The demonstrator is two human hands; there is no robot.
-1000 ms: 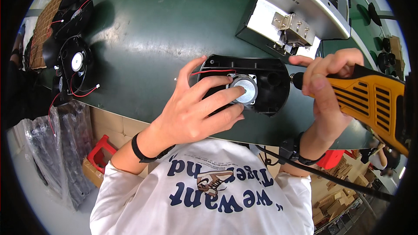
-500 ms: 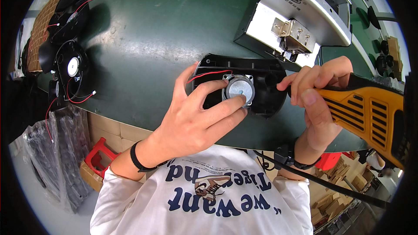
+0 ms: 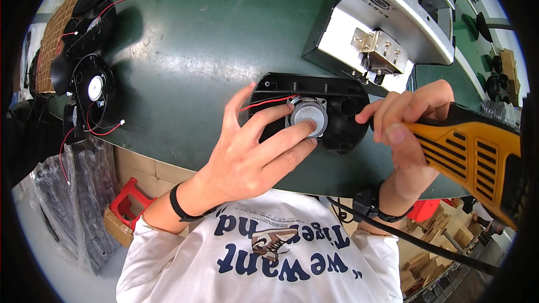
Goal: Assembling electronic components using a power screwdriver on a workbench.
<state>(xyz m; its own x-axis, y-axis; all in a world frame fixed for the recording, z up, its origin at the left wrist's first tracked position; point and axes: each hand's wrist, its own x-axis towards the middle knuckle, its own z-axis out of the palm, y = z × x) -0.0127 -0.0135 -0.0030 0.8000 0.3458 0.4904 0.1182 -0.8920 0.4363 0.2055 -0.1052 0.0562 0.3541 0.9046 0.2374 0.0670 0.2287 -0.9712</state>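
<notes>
Step in hand, as judged: steadying a speaker driver (image 3: 314,113) while a power tool is brought into position. The driver sits inside the black speaker housing (image 3: 353,126), at about its middle; a red wire lead (image 3: 266,101) runs from it toward the housing's left end.

Left hand (image 3: 247,160): fingers spread wide. One fingertip rests on the driver's silver disc, two lie at its rim, and the outermost reaches the housing's left end. The thumb cannot be seen.

Right hand (image 3: 410,120): fingers closed around the front of an orange-and-black power tool (image 3: 471,157), just beyond the housing's right end. The working tip is hidden by the fingers; contact with the housing cannot be confirmed.

The next move appears to call for a steady driver and an unobstructed line from the tool to the driver's corner tabs.

Surroundings: a silver bench machine (image 3: 356,14) stands just beyond the housing, toward its upper right, limiting clearance there. Similar speaker assemblies (image 3: 104,84) lie well to the housing's left. A black cable (image 3: 415,230) passes below the housing, near the right wrist.

Caution: the left fingers partly cover the driver's rim, and the lead could be pinched beneath them.
</notes>
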